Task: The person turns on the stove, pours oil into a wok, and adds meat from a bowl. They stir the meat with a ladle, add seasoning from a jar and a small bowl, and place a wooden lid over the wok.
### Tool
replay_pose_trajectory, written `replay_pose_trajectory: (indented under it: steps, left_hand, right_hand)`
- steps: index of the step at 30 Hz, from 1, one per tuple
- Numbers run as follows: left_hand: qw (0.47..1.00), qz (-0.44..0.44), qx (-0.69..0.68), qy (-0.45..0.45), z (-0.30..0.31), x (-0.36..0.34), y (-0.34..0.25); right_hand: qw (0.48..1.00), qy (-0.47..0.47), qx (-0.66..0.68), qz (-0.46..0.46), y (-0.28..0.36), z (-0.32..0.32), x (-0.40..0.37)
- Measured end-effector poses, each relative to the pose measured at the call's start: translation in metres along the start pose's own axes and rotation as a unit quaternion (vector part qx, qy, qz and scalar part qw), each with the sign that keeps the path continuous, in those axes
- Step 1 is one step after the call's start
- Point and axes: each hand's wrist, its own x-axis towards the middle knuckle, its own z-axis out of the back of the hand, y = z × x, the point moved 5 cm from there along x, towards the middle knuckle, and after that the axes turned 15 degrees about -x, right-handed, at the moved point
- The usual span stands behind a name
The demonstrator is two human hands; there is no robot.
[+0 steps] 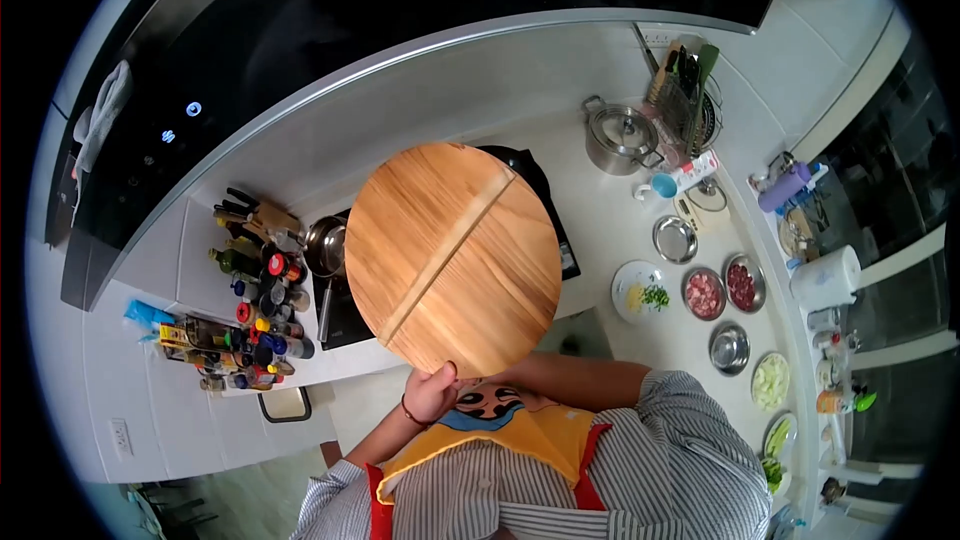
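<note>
A round wooden lid (430, 250) with a raised bar across it fills the middle of the view, held up in front of my chest above the stove (350, 325). My left hand (430, 392) is closed on its lower edge, thumb on the near face. From the right, my right forearm (575, 380) reaches in behind the lower rim, and the lid hides that hand. Beyond the left rim, a small metal pot (326, 245) and a pan handle (325, 312) show; the lid covers most of the stove.
On the right counter stand a lidded steel pot (622, 135), a plate of chopped greens (640, 292), metal bowls of cut meat (704, 294) and a bowl of pale chopped vegetables (770, 381). Seasoning bottles (265, 315) crowd the left. The range hood (450, 0) hangs overhead.
</note>
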Motion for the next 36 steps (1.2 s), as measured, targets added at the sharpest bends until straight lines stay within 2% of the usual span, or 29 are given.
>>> replay_pose_trajectory:
  steps: [2, 4, 5, 6, 7, 8, 10, 12, 14, 16, 18, 19, 21, 22, 23, 26, 27, 28, 29, 30, 31, 32, 33, 34, 36]
  left_hand:
    - [0.999, -0.024, 0.011, -0.027, -0.027, 0.009, 0.009]
    - [0.996, -0.048, -0.059, -0.035, -0.044, 0.016, 0.016]
    - [0.995, -0.076, -0.017, -0.063, -0.038, 0.019, 0.019]
    - [0.994, -0.084, -0.017, -0.071, -0.032, 0.021, 0.02]
    - [0.991, -0.077, 0.045, -0.097, -0.024, 0.024, 0.019]
    - [0.985, -0.068, 0.105, -0.122, -0.018, 0.027, 0.018]
    - [0.983, -0.065, 0.109, -0.134, -0.013, 0.033, 0.024]
    - [0.991, -0.04, 0.043, -0.12, -0.018, 0.039, 0.03]
    - [0.99, -0.039, 0.043, -0.125, -0.009, 0.043, 0.031]
    - [0.986, -0.045, 0.068, -0.143, -0.001, 0.045, 0.024]
    - [0.984, -0.02, 0.071, -0.161, 0.014, 0.041, 0.014]
    - [0.981, 0.001, 0.073, -0.18, 0.023, 0.038, 0.008]
    - [0.987, 0.033, 0.019, -0.159, 0.034, 0.037, -0.005]
    - [0.988, 0.061, -0.033, -0.137, 0.04, 0.037, -0.01]
    - [0.984, 0.075, -0.046, -0.153, 0.053, 0.036, -0.016]
    - [0.978, 0.121, -0.022, -0.167, 0.076, 0.033, -0.022]
    - [0.979, 0.122, -0.02, -0.165, 0.062, 0.039, -0.035]
    - [0.95, 0.205, 0.103, -0.213, 0.053, 0.039, -0.049]
    - [0.898, 0.282, 0.222, -0.256, 0.035, 0.037, -0.066]
    - [0.823, 0.353, 0.336, -0.292, 0.021, 0.032, -0.081]
    - [0.776, 0.286, 0.468, -0.313, 0.009, 0.035, -0.102]
    - [0.717, 0.204, 0.614, -0.258, -0.013, 0.047, -0.124]
    - [0.669, 0.055, 0.708, -0.222, -0.037, 0.06, -0.136]
    - [0.596, -0.098, 0.777, -0.18, -0.061, 0.071, -0.141]
    - [0.483, -0.189, 0.85, -0.092, -0.08, 0.098, -0.127]
  right_hand:
    - [0.996, -0.065, 0.055, -0.01, -0.014, 0.024, -0.003]
    - [0.978, -0.168, 0.121, -0.012, -0.03, 0.057, -0.007]
    - [0.954, -0.231, 0.183, -0.058, -0.041, 0.079, -0.007]
    - [0.903, -0.262, 0.283, -0.189, -0.043, 0.103, -0.008]
    - [0.825, -0.285, 0.372, -0.318, -0.038, 0.126, -0.016]
    - [0.826, -0.276, 0.372, -0.322, -0.036, 0.139, -0.023]
    - [0.869, -0.161, 0.389, -0.261, -0.025, 0.149, -0.024]
    - [0.868, -0.176, 0.36, -0.293, -0.02, 0.147, -0.024]
    - [0.824, -0.205, 0.41, -0.332, -0.02, 0.144, -0.028]
    - [0.822, -0.184, 0.45, -0.297, -0.04, 0.138, -0.027]
    - [0.836, -0.154, 0.493, -0.185, -0.037, 0.136, -0.021]
    - [0.835, -0.157, 0.493, -0.186, -0.038, 0.134, -0.022]
    - [0.891, -0.177, 0.338, -0.245, -0.038, 0.135, -0.02]
    - [0.891, -0.179, 0.338, -0.245, -0.034, 0.135, -0.015]
    - [0.882, -0.199, 0.333, -0.267, -0.03, 0.136, -0.012]
    - [0.862, -0.22, 0.362, -0.278, -0.051, 0.126, -0.007]
    - [0.853, -0.221, 0.391, -0.266, -0.054, 0.125, -0.003]
    - [0.853, -0.223, 0.391, -0.264, -0.057, 0.124, -0.001]
    - [0.848, -0.229, 0.395, -0.268, -0.056, 0.124, -0.001]
    - [0.843, -0.235, 0.399, -0.274, -0.056, 0.123, -0.002]
    - [0.841, -0.24, 0.399, -0.274, -0.054, 0.124, -0.003]
    - [0.854, -0.241, 0.369, -0.276, -0.051, 0.127, -0.002]
    - [0.867, -0.238, 0.339, -0.278, -0.05, 0.13, -0.002]
    - [0.868, -0.237, 0.338, -0.278, -0.052, 0.131, -0.002]
    - [0.879, -0.234, 0.317, -0.268, -0.06, 0.135, 0.0]
